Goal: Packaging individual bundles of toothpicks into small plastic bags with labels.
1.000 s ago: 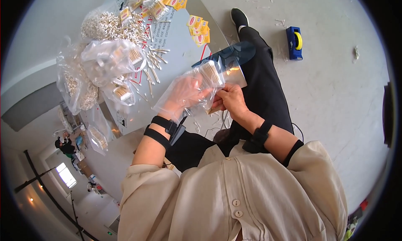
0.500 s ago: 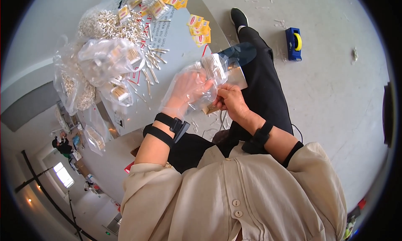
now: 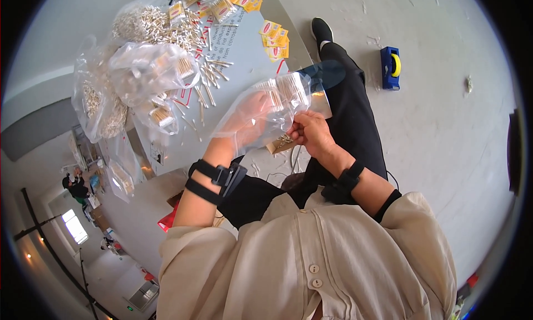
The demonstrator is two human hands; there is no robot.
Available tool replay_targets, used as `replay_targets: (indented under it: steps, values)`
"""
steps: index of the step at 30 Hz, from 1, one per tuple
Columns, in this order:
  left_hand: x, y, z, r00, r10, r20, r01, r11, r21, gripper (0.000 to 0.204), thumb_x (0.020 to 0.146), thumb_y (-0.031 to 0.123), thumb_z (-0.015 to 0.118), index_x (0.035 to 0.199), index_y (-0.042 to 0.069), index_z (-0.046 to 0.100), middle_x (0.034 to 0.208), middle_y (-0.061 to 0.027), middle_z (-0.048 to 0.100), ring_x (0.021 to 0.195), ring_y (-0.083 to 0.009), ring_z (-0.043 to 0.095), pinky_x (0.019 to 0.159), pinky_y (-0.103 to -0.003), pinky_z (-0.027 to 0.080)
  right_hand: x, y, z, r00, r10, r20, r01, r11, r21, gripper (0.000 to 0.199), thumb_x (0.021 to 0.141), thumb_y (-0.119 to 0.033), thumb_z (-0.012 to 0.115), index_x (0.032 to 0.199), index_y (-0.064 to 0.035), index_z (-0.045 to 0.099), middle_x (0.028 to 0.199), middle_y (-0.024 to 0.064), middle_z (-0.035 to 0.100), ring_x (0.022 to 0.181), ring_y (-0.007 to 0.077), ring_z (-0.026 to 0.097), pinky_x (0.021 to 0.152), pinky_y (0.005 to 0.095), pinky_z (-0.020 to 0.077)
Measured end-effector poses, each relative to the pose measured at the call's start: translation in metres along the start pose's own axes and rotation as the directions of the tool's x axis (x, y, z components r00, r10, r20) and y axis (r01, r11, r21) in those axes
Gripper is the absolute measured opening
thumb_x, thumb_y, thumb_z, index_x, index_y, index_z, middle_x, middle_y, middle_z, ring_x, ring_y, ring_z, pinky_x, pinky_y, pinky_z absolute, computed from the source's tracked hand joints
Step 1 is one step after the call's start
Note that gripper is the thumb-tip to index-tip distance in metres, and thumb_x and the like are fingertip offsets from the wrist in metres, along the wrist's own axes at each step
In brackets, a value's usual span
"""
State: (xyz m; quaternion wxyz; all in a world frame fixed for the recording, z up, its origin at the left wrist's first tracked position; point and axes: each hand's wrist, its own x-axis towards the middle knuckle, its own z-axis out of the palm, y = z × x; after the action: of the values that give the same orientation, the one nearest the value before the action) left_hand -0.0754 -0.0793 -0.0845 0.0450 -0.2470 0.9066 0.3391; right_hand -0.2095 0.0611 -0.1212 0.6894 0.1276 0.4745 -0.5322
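Note:
My left hand (image 3: 252,113) is inside a clear plastic bag (image 3: 236,125), its fingers closed on a pack of cotton swabs (image 3: 268,89). Just beyond it in the bag lies another swab pack (image 3: 292,90). Part of the fingers is hidden behind the pack and the wrinkled film. My right hand (image 3: 314,132) pinches the bag's edge near its far right corner. Below the bag, a small open cardboard box (image 3: 280,144) with swabs in it shows between the hands.
Loose cotton swabs (image 3: 155,28) are heaped at the table's far left, beside filled plastic bags (image 3: 147,70). Yellow cards (image 3: 275,39) lie near the table edge (image 3: 300,48). A blue tape dispenser (image 3: 390,69) rests on the floor at right, with stray swabs scattered around.
My left hand and the swab packs have shifted slightly right, and the second pack now shows more beside the first. My right hand still pinches the bag.

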Motion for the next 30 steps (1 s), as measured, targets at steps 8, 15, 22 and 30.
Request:
replay_targets:
  steps: [8, 15, 22, 30]
  values:
    - [-0.052, 0.067, -0.082, 0.943, -0.146, 0.3, 0.154, 0.988, -0.002, 0.039, 0.09, 0.001, 0.047, 0.129, 0.001, 0.049, 0.128, -0.0169, 0.052, 0.116, -0.0356, 0.051, 0.099, -0.038, 0.041, 0.006, 0.003, -0.005, 1.0, 0.001, 0.03, -0.002, 0.998, 0.061, 0.014, 0.089, -0.008, 0.048, 0.08, -0.0017, 0.056, 0.066, 0.0093, 0.059, 0.05, 0.0122, 0.051, 0.042, 0.0225, 0.0378]
    - [-0.12, 0.017, -0.158, 0.91, -0.399, -0.111, 0.256, 0.752, -0.608, 0.011, 0.087, 0.002, 0.055, 0.094, -0.003, 0.063, 0.084, -0.007, 0.065, 0.078, -0.0152, 0.062, 0.07, -0.03, 0.048, 0.006, 0.0, -0.012, 1.0, -0.004, 0.021, 0.0, 0.987, 0.163, 0.01, 0.088, -0.005, 0.048, 0.079, -0.0025, 0.051, 0.066, 0.0094, 0.057, 0.05, 0.0121, 0.05, 0.04, 0.0211, 0.0342]
    - [-0.14, -0.146, -0.111, 0.569, -0.461, -0.682, 0.797, 0.515, 0.316, 0.03, 0.075, 0.015, 0.071, 0.097, -0.003, 0.061, 0.096, -0.0188, 0.065, 0.087, -0.0322, 0.063, 0.077, -0.039, 0.05, 0.002, -0.002, -0.002, 0.999, 0.042, -0.015, -0.038, 0.981, 0.191, 0.01, 0.09, -0.005, 0.045, 0.081, -0.004, 0.05, 0.071, 0.0086, 0.055, 0.052, 0.0128, 0.048, 0.043, 0.0209, 0.0342]
    - [-0.074, -0.182, -0.095, 0.464, -0.449, -0.763, 0.816, 0.552, 0.171, 0.053, 0.072, 0.02, 0.074, 0.115, -0.003, 0.053, 0.095, -0.0237, 0.064, 0.092, -0.0392, 0.062, 0.084, -0.046, 0.05, 0.002, -0.001, -0.005, 0.997, 0.061, -0.05, -0.048, 0.973, 0.227, 0.017, 0.097, -0.012, 0.041, 0.093, -0.0022, 0.054, 0.074, 0.0078, 0.057, 0.054, 0.0125, 0.045, 0.046, 0.0209, 0.0338]
